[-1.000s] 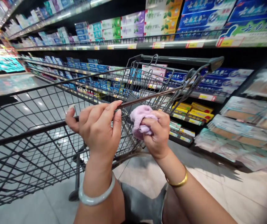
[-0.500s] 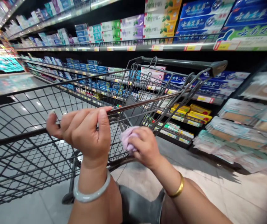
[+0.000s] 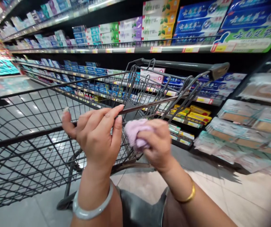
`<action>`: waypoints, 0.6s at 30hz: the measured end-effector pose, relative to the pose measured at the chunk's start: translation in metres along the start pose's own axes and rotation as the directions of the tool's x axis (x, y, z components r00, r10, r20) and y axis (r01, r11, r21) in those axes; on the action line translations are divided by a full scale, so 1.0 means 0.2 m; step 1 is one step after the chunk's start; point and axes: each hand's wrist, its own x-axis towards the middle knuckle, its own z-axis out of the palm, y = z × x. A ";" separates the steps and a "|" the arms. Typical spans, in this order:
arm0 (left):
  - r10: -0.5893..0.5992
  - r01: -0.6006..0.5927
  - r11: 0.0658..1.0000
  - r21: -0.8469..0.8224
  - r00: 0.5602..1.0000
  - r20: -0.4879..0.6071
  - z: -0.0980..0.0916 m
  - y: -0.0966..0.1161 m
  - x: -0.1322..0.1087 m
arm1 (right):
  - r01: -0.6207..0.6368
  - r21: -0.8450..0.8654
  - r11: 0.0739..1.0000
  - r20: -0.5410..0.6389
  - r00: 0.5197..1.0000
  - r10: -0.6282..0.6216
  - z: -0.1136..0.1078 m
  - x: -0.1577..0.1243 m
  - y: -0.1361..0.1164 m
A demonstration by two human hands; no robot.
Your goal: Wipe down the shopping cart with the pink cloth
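Observation:
A dark wire shopping cart (image 3: 31, 136) stands across the view in front of me. My left hand (image 3: 99, 135), with a pale bangle at the wrist, is closed over the cart's near top rim, its little finger sticking out to the left. Just right of it, my right hand (image 3: 159, 142) grips a bunched lilac cloth (image 3: 135, 132) near the same rim. The cloth covers part of the wire side there; whether it touches the rim, I cannot tell. A gold bangle circles the right wrist.
Shelves with boxed toothpaste (image 3: 197, 22) run along the far side of the cart. Packaged goods (image 3: 239, 126) hang on a rack at the right. The cart's handle (image 3: 180, 65) is at the far right end, above the tiled floor (image 3: 244, 195).
My left hand has shifted right along the rim and its fingers have loosened somewhat. The right hand with the cloth has moved right and slightly up. The view has shifted a little.

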 end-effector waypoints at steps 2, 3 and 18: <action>0.002 -0.002 1.000 0.018 1.000 -0.003 0.01 0.00 0.00 | -0.101 -0.074 0.992 -0.210 0.974 0.083 -0.05 0.06 0.04; 0.002 -0.002 1.000 0.025 1.000 -0.002 0.01 0.00 0.00 | -0.137 -0.110 0.984 -0.277 0.955 0.102 -0.07 0.08 0.06; -0.050 0.050 0.999 0.016 0.999 0.010 0.06 -0.01 0.00 | -0.148 -0.106 0.983 -0.078 0.987 0.141 0.03 -0.09 0.12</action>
